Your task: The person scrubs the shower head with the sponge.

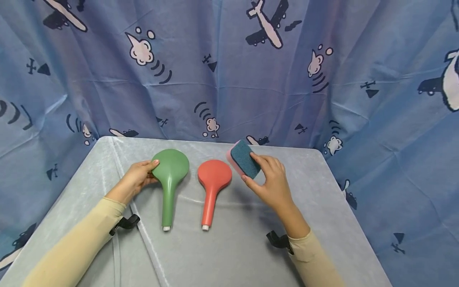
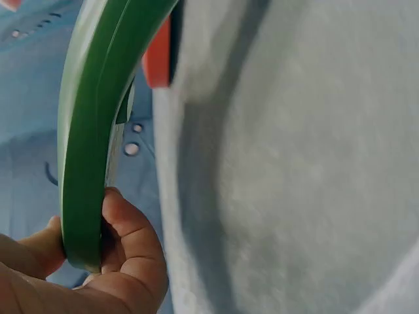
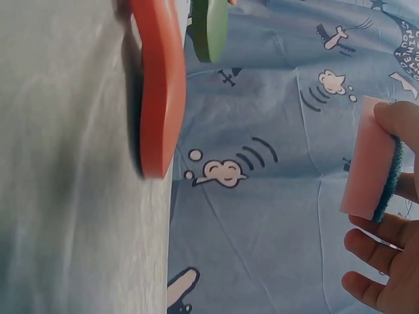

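**Left sleeve (image 1: 77, 247) stretching nearest me over the pale worktop (image 1: 244, 255)**

That sleeve is leading up to the left hand (image 1: 134, 177), which is pinching the green paddle (image 1: 171, 165) by the edge of its round head, thumb on top and fingers tucking underneath. Across from it, the right hand (image 1: 270, 181) is gripping the sponge (image 1: 246, 160) between thumb and fingers.

To my eye, lifting and holding the two things at once is asking for different touches. The left pinch is sitting far from the handle, so the long end may be wanting to dip or twist; spreading more fingers under the head would be steadying it. The sponge is probably squashing easily, so a light squeeze should be serving better, staying clear of the red paddle (image 1: 214, 173).

The green paddle is lying to the right of the left hand, its handle pointing back toward the person; I'm not able to tell whether its tip is touching the worktop. The sponge is hanging above the worktop, to the upper left of the right hand, scouring side showing. The red paddle is resting between the hands, neither one touching it.
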### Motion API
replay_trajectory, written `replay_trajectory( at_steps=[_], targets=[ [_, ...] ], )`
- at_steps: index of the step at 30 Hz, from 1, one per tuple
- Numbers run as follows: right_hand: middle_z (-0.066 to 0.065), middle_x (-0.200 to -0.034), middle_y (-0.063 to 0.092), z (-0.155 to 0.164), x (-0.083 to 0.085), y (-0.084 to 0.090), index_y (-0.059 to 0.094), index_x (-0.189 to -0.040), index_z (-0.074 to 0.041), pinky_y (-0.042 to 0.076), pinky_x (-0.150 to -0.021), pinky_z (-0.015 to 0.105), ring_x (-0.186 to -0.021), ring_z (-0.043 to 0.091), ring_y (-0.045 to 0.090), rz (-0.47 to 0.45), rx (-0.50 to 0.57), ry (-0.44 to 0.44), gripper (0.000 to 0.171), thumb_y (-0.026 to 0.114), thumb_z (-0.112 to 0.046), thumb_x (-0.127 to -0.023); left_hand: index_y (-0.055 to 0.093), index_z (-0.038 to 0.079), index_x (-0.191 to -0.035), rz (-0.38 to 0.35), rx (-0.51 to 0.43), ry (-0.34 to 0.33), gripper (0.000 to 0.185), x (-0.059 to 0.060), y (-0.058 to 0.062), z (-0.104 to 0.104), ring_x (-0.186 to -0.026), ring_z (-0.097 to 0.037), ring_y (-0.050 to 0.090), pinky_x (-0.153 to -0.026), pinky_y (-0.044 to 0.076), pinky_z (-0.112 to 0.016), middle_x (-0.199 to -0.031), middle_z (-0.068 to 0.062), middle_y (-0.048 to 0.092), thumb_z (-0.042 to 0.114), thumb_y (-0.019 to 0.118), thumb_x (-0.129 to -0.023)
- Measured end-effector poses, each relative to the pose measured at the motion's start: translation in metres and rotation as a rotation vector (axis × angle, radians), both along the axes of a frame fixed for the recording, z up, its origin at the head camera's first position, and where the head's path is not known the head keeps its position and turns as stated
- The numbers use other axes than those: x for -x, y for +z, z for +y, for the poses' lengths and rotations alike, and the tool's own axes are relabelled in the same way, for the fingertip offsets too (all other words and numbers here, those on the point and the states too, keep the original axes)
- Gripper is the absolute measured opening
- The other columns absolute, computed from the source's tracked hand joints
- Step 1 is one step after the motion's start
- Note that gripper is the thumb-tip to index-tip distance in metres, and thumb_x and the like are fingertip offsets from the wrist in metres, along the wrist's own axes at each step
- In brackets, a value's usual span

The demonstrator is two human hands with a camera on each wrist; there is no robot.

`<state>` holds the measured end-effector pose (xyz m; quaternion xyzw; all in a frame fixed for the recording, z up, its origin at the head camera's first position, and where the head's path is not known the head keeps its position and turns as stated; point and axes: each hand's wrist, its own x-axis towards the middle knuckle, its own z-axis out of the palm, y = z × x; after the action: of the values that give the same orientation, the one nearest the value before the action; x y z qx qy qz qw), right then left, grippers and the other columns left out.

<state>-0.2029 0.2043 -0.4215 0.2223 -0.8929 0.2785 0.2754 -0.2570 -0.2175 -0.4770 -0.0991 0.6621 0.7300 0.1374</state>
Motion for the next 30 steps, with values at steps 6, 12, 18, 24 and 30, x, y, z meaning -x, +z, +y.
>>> replay_trajectory(
  at_steps=[6, 12, 18, 24, 30],
  targets=[
    [0.009, -0.130, 0.062, 0.012, 0.001, -0.005, 0.060, -0.144, -0.018, 0.038, -0.101, 0.054, -0.118, 0.031, 0.053, -0.014, -0.022, -0.009, 0.069, 0.084, -0.039, -0.083, 0.056, -0.005, -0.123, -0.023, 0.056, -0.011, 0.035, 0.008, -0.012, -0.007, -0.062, -0.009, 0.062, -0.063, 0.059, -0.024, -0.071, 0.004, 0.065, 0.026, 0.054, -0.107],
    [0.009, -0.129, 0.063, 0.019, -0.003, -0.013, 0.060, -0.143, -0.018, 0.038, -0.100, 0.053, -0.116, 0.031, 0.054, -0.025, -0.024, -0.014, 0.069, 0.085, -0.040, -0.082, 0.044, -0.014, -0.142, -0.040, 0.131, -0.031, 0.055, 0.013, -0.019, -0.005, -0.063, -0.008, 0.062, -0.063, 0.059, -0.025, -0.072, 0.005, 0.065, 0.028, 0.052, -0.108],
    [0.009, -0.129, 0.063, 0.025, -0.003, -0.016, 0.061, -0.142, -0.017, 0.037, -0.102, 0.055, -0.119, 0.032, 0.054, -0.017, -0.008, -0.021, 0.069, 0.086, -0.038, -0.081, 0.041, -0.016, -0.143, -0.030, 0.176, -0.060, 0.056, 0.019, -0.020, -0.004, -0.063, -0.007, 0.062, -0.063, 0.060, -0.025, -0.073, 0.004, 0.063, 0.027, 0.051, -0.109],
    [0.010, -0.127, 0.063, 0.028, -0.003, -0.015, 0.062, -0.141, -0.017, 0.038, -0.099, 0.054, -0.116, 0.032, 0.054, 0.009, -0.005, -0.002, 0.070, 0.087, -0.036, -0.080, 0.038, -0.021, -0.143, 0.022, 0.330, -0.016, 0.063, 0.014, -0.015, -0.005, -0.060, -0.005, 0.064, -0.063, 0.062, -0.026, -0.098, -0.017, 0.064, 0.024, 0.060, -0.105],
    [0.011, -0.127, 0.064, 0.032, -0.006, -0.019, 0.062, -0.141, -0.016, 0.039, -0.098, 0.054, -0.117, 0.032, 0.054, 0.004, -0.006, -0.003, 0.070, 0.087, -0.037, -0.079, 0.016, -0.019, -0.153, 0.036, 0.415, -0.003, 0.082, -0.002, -0.006, -0.004, -0.089, -0.016, 0.072, -0.084, 0.061, -0.029, -0.145, -0.043, 0.042, 0.022, 0.064, -0.102]
  ],
)
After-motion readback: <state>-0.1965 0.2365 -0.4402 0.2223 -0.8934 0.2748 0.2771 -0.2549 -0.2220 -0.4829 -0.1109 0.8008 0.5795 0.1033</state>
